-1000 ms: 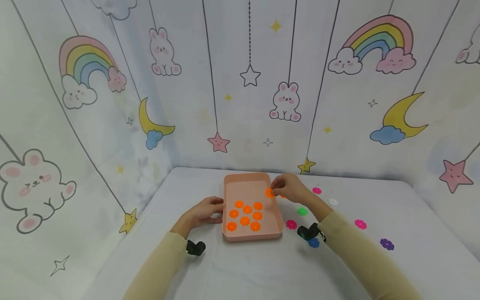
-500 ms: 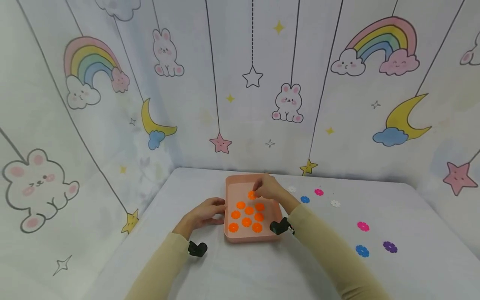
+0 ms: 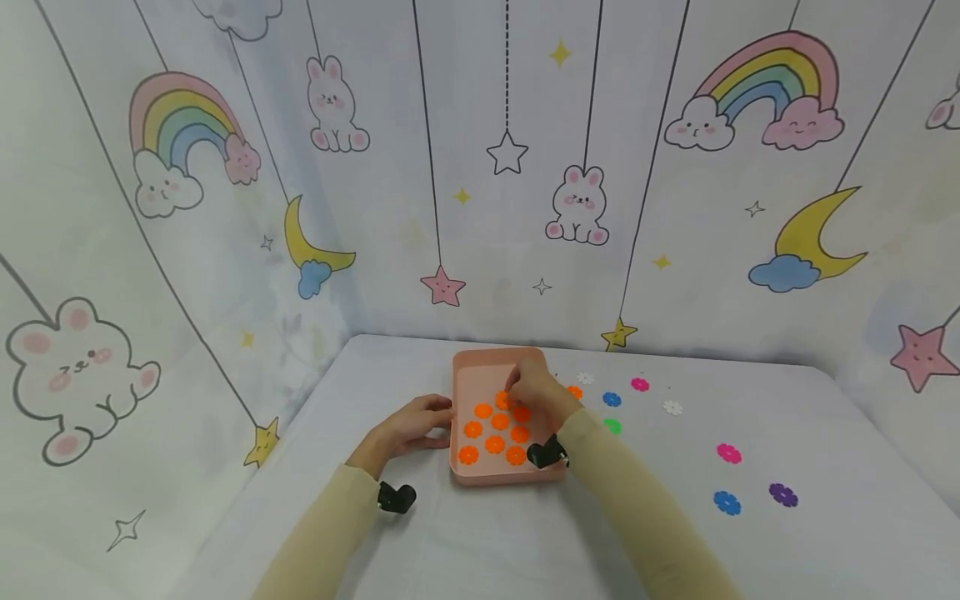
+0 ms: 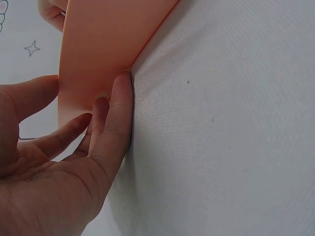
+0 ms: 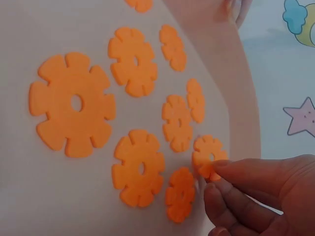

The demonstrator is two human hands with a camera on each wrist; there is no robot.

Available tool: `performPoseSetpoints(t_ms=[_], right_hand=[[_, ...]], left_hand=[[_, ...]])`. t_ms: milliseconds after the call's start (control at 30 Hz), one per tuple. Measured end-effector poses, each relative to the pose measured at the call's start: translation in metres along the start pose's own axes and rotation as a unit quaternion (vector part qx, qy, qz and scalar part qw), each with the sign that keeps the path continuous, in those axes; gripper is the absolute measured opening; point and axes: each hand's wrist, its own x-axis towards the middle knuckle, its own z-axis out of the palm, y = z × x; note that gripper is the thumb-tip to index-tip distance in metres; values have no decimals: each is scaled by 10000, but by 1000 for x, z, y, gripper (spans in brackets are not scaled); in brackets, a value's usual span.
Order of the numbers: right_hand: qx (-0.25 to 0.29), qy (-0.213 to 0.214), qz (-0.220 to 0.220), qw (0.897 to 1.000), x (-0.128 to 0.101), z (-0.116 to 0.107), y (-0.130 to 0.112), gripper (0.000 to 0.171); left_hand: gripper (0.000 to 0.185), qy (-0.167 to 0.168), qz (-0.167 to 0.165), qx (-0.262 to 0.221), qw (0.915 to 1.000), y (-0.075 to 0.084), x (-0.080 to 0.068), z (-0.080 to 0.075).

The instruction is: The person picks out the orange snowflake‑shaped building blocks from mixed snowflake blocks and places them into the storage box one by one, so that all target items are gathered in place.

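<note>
A salmon-pink tray (image 3: 507, 480) lies on the white table, holding several flat orange notched plastic discs (image 3: 495, 444) with a hole in each centre. My right hand (image 3: 538, 390) is inside the tray and pinches one orange notched disc (image 5: 204, 152) between thumb and fingers, close over the tray floor beside the others. On the tray's left side my left hand (image 3: 416, 422) rests its fingertips against the outer wall. The left wrist view shows these fingers (image 4: 118, 105) fairly straight, one along the wall's bottom edge.
Right of the tray lie loose notched discs: an orange disc (image 3: 574, 392), a green disc (image 3: 613, 426), a purple disc (image 3: 783, 494), and several blue, pink and white ones. A printed cloth backdrop (image 3: 495, 225) stands behind the table.
My right hand has carried the orange disc from the tray's right rim leftward into the tray, then slightly down and nearer the other discs. The left hand keeps its place on the wall.
</note>
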Motion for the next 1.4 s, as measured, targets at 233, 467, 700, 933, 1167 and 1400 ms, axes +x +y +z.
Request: performPoseSetpoints(t_ms=[233, 467, 700, 933, 1167, 1400], right_hand=[[-128, 66, 31, 9999, 3, 2, 0, 11], [-64, -122, 144, 9998, -3, -7, -8, 15], [-474, -98, -464, 9977, -13, -37, -4, 17], [-436, -25, -521, 9977, -26, -70, 22, 29], [-526, 176, -76, 9984, -35, -87, 55, 36], [-613, 265, 169, 9976, -33, -84, 85, 37]], left_hand=[[51, 84, -32, 7, 10000, 1, 1, -1], [51, 145, -42, 45, 9999, -1, 3, -1], [52, 179, -54, 39, 9998, -3, 4, -1], [51, 170, -44, 69, 9998, -1, 2, -2], [51, 148, -61, 84, 9998, 1, 1, -2], [51, 119, -73, 59, 9999, 0, 0, 2]])
